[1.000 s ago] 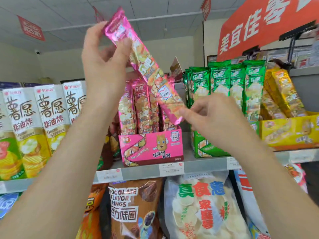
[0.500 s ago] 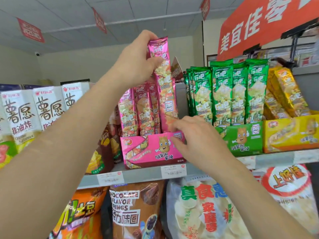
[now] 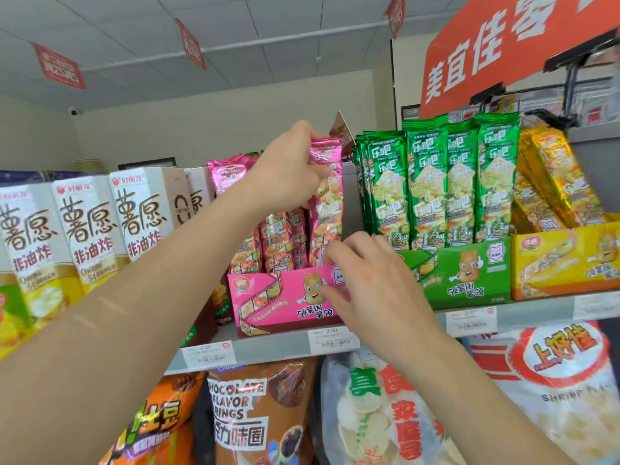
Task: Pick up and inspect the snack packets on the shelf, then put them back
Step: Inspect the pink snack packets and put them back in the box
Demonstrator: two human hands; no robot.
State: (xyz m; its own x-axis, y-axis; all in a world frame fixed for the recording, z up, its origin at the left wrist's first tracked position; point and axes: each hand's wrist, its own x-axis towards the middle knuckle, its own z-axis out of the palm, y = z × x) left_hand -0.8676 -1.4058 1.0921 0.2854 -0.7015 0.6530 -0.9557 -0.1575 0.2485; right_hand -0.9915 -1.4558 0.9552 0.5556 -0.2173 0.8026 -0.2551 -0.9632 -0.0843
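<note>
Since the earlier frames the pink packet (image 3: 327,196) has come down from up near the ceiling line to upright in the pink display box (image 3: 285,298), its lower end now inside the box at the right end of the row, next to the other pink packets (image 3: 278,241). Left hand (image 3: 290,169) has dropped w/ it and still pinches the packet's top edge, fingers curled tight round the crimped seal. Right hand (image 3: 365,283) has shifted from the packet's bottom corner to the box's front right, fingers bent and close together, tips at the box rim by the packet's base; can't tell if they actually pinch the packet or just rest on the cardboard.

Box sits on the grey shelf (image 3: 268,347), price tags (image 3: 332,340) clipped along its front edge. Just right of it: green display box (image 3: 469,273) w/ tall green packets (image 3: 432,182) standing in it, then a yellow box (image 3: 563,263) w/ gold packets (image 3: 550,176) leaning. Left of the pink box: white-and-yellow chip cartons (image 3: 84,229) in a row. Below the shelf: brown chocolate rings bag (image 3: 261,411), a white bag w/ green and red lettering (image 3: 379,414), a shrimp snack bag (image 3: 563,374). Orange store sign (image 3: 503,52) up top right.
</note>
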